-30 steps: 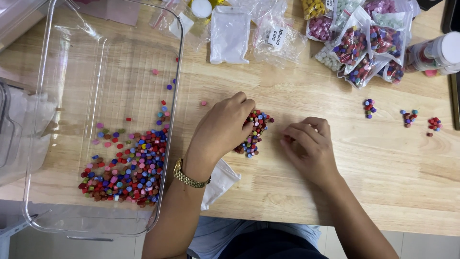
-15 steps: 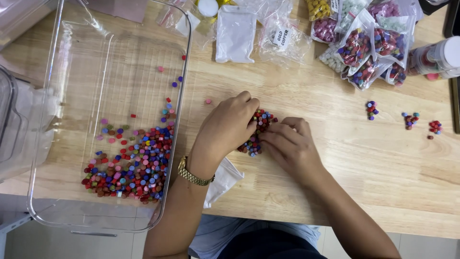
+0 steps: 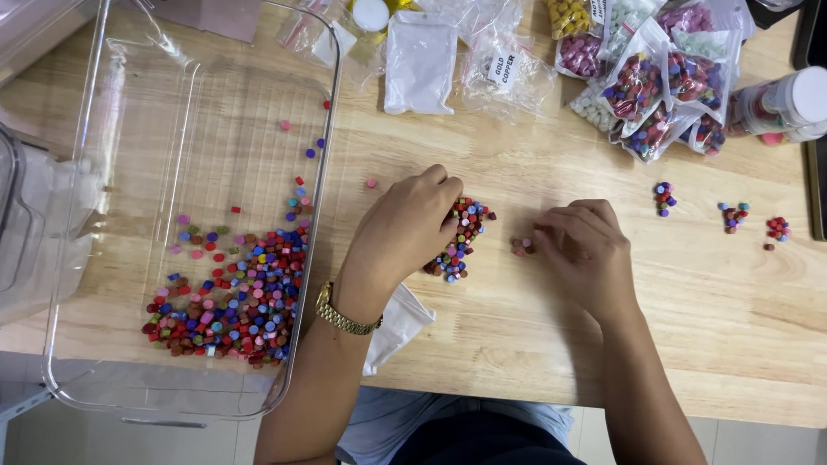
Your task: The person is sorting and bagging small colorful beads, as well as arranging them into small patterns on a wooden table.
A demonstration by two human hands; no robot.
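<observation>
My left hand [image 3: 405,226], with a gold watch on its wrist, rests cupped over a small heap of coloured beads [image 3: 460,241] on the wooden table [image 3: 534,344]. My right hand [image 3: 587,250] lies to the right of the heap, fingers curled, beside two or three pinkish beads [image 3: 520,246] just left of its fingertips. Whether it holds a bead I cannot tell. A clear plastic bin [image 3: 129,155] at the left holds many more mixed beads [image 3: 233,297].
Three tiny bead clusters [image 3: 663,197], [image 3: 733,216], [image 3: 777,228] lie at the right. Plastic bags of beads [image 3: 655,86] and empty clear bags [image 3: 420,60] line the far edge. A white-capped bottle [image 3: 788,102] lies far right. A white bag [image 3: 392,325] sits under my left forearm.
My right hand met the heap half a second ago and has since drawn back to the right, leaving a few pinkish beads apart from the heap. My left hand stayed on the heap.
</observation>
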